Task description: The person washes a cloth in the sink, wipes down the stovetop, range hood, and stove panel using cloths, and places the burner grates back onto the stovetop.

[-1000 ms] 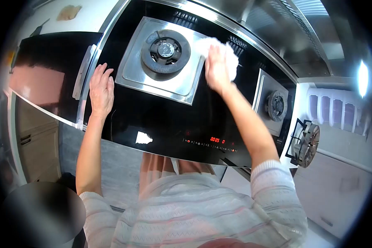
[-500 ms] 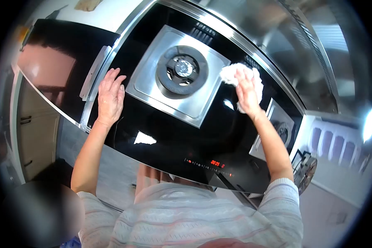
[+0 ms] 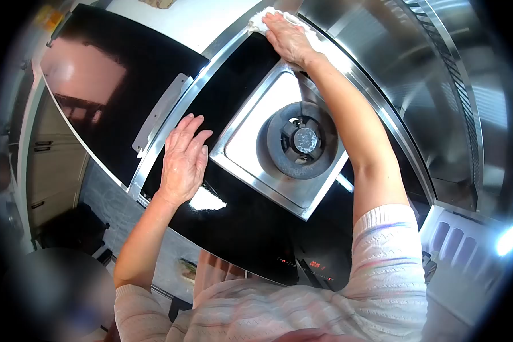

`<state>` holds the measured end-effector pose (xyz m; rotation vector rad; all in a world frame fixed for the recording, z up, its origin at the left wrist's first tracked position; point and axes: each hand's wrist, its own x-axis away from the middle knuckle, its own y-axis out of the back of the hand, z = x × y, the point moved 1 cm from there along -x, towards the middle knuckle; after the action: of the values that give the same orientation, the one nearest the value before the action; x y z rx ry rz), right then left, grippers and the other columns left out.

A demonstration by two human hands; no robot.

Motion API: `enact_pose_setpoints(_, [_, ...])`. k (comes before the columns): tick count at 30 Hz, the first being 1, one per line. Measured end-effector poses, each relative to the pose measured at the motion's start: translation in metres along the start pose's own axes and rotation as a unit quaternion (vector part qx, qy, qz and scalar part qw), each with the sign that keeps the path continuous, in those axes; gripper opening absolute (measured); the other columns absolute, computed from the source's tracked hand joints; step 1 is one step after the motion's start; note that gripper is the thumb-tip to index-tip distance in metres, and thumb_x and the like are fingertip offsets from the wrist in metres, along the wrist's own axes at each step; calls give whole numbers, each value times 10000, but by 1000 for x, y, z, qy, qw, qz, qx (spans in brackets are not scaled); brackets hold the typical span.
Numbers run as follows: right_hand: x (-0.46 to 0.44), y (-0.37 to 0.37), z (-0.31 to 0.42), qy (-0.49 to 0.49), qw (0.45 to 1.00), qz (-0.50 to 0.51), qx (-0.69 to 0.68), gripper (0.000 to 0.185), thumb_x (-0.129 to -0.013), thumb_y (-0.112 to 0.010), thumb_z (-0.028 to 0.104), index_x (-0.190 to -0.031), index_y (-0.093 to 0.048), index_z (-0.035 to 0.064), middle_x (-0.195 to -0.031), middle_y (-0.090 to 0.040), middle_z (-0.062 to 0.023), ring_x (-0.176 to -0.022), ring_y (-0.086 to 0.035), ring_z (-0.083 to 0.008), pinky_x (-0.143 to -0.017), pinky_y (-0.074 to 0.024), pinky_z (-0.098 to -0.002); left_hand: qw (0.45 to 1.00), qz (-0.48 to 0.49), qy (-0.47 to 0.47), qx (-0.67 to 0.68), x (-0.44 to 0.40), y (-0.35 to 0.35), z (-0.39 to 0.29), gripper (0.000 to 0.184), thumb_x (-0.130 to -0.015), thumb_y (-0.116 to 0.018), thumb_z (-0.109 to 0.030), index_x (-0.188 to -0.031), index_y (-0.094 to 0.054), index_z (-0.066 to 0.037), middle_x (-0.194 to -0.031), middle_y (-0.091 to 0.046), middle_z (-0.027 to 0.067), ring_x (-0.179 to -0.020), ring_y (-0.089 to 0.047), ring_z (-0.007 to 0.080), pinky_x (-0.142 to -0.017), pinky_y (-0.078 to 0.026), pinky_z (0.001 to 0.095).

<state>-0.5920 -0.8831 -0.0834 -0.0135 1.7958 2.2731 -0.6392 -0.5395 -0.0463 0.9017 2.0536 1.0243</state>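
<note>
"Head view: how do the fingers sit?"

"Right hand (image 3: 290,40): palm down, fingers lying close together over a white cloth (image 3: 259,23); whether they also pinch it I cannot tell; left hand (image 3: 183,162): fingers loosely spread and slightly bent, the forefinger a little apart from the rest."

"Where exactly is the cloth?"

"At the far left corner of the black stove (image 3: 236,97), over the metal edging (image 3: 215,67); part of it shows past the fingertips, the rest is hidden under the hand."

"What is the left hand near?"

"Over the stove's left side, just beside that edging; whether it touches the glass I cannot tell; to its right lies a square steel plate (image 3: 248,145) with a round burner (image 3: 305,140); the right forearm passes over the plate's far right side; red digits (image 3: 317,264) glow along the near edge."
</note>
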Motion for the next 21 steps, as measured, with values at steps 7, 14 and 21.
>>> enact_pose_setpoints(7, [62, 16, 0, 7, 1000, 7, -29, 434, -930, -374, 283, -1347, -378, 163, -1437, -312, -45, -1348, -223, -278, -1060, -188, -508, 1000, -7, 0, 1, -1, 3, -6, 266, -803, -496, 26, -1050, -574, -39, -1267, -493, 113, -1237, -400, 306, -1024, -316, 387])
enact_pose_setpoints(14, [308, 83, -87, -209, 978, -1, -16, 442, -934, -404, 275, -1370, -356, 215, -1464, -269, -15, -1372, -175, -247, -1069, -132, -531, 999, -23, -30, -4, 1, -3, -3, 242, -834, -495, 6, -1051, -579, -58, -1258, -506, 91, -1233, -411, 288, -1020, -320, 381])
enact_pose_setpoints(21, [399, 88, -89, -439, 893, -69, 70, 455, -943, -339, 336, -1372, -349, 189, -1460, -275, -23, -1368, -176, -272, -1060, -134, -546, 997, -44, -65, 4, 5, -11, 8, 243, -860, -475, -50, -1082, -574, -44, -1250, -510, 114, -1224, -415, 292, -1013, -312, 381])
